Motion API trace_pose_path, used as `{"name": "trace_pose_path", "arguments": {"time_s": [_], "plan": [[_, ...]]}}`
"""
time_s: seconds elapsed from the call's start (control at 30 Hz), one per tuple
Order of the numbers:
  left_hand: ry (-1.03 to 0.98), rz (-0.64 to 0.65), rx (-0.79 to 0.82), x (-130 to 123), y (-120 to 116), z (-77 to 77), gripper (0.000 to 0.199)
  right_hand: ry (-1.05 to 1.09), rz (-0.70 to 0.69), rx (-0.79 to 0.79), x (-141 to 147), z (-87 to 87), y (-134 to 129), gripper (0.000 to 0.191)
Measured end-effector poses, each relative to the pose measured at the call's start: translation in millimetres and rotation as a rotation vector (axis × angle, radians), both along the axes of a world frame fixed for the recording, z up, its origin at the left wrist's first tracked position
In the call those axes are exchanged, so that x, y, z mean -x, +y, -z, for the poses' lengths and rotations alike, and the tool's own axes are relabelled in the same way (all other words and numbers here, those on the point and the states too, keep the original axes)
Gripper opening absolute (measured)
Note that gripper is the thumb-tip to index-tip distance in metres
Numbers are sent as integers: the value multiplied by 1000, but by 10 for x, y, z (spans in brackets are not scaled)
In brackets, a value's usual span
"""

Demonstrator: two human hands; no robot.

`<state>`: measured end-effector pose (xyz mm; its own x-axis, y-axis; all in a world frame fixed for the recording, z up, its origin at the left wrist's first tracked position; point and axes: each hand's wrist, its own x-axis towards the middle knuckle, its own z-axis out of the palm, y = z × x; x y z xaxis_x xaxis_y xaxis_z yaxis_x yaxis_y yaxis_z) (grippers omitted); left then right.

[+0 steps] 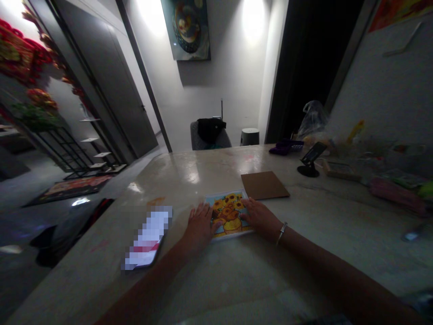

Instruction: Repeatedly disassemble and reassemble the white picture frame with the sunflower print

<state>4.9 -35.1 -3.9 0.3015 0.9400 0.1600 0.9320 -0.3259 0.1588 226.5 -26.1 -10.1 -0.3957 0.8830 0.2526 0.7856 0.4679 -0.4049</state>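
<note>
A small sunflower picture (230,212) with a pale border lies flat on the table in front of me, yellow blooms in a vase on light blue. Over its left edge rests my left hand (202,222), fingers stretched forward and the thumb reaching onto the picture. My right hand (260,217) lies on the right edge, its fingers extended over the surface, with a bracelet (282,232) at the wrist. Both hands touch the picture without wrapping round it. Just beyond the right hand is a flat brown board (265,185).
A phone (149,239) with a lit, blurred screen lies left of my forearm on the stone table (233,284). Back right are a black phone stand (311,160), a purple item (286,146) and a clear plastic bag (313,119). A chair (209,134) stands beyond the far edge.
</note>
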Motion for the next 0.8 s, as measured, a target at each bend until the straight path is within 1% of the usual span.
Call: {"name": "trace_pose_path", "arguments": {"time_s": [0.1, 0.2, 0.4, 0.53, 0.6, 0.7, 0.73, 0.8], "plan": [[45, -7, 16, -8, -12, -29, 56, -60, 17, 6, 15, -15, -20, 49], [54, 0, 9, -2, -17, -16, 56, -83, 8, 2, 51, -45, -48, 50], [5, 6, -3, 11, -1, 29, 53, 14, -91, 37, 112, -94, -95, 50], [-20, 27, 5, 18, 6, 27, 53, 74, -233, 42, 84, -107, -114, 61], [-35, 48, 1, 28, 12, 36, 52, 91, -301, 23, 71, -112, -126, 74], [-34, 59, -5, 43, 26, 58, 50, 90, -349, 7, 70, -115, -141, 89], [-30, 59, -3, 45, 31, 64, 50, 93, -354, 3, 75, -117, -143, 89], [-22, 67, 1, 40, 39, 72, 50, 113, -342, -2, 86, -124, -136, 82]]}}
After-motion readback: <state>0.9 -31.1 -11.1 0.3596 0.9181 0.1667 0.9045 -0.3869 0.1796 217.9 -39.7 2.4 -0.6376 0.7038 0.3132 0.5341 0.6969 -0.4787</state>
